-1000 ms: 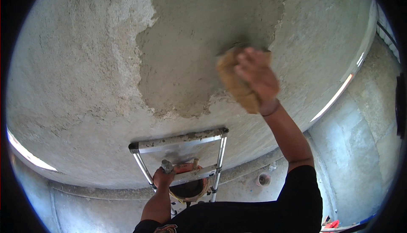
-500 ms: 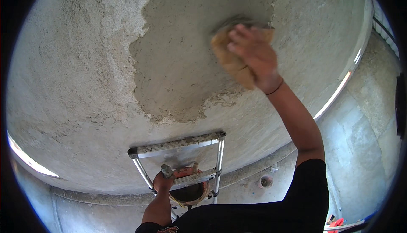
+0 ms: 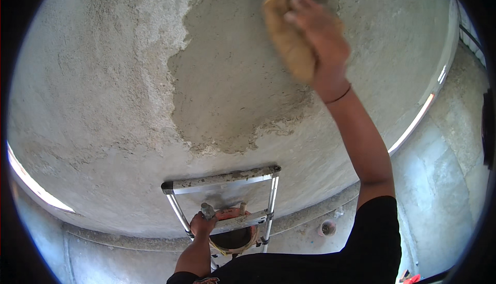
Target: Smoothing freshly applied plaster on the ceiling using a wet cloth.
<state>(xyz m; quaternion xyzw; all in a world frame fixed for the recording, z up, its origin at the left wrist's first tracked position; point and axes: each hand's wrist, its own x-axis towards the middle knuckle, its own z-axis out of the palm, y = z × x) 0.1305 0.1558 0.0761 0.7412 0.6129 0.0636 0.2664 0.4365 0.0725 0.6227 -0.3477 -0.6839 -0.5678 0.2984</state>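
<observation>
My right hand (image 3: 321, 28) grips a tan sponge (image 3: 289, 38) and presses it flat to the curved concrete wall, blurred by motion. Under and around it spreads a darker patch of damp mortar (image 3: 222, 72) with ragged edges. Lower down, my left hand (image 3: 202, 224) is closed at the left side of an aluminium ladder (image 3: 227, 180). A stubby grey, mortar-caked handle (image 3: 207, 210) pokes up out of that fist; the rest of that tool is hidden. Right beside the fist, a reddish bucket (image 3: 227, 213) of grey mix sits behind a ladder rung, with another handle (image 3: 243, 207) standing up from it.
The ladder's top bar, smeared with mortar, leans close to the wall. Far below on the floor stands a small pail (image 3: 327, 227). A concrete ledge (image 3: 129, 242) curves along the wall's foot, and something red (image 3: 412, 279) lies at the lower right.
My right hand has swept the sponge upward over the damp patch. My left hand keeps its place at the ladder; the whole view has shifted slightly.
</observation>
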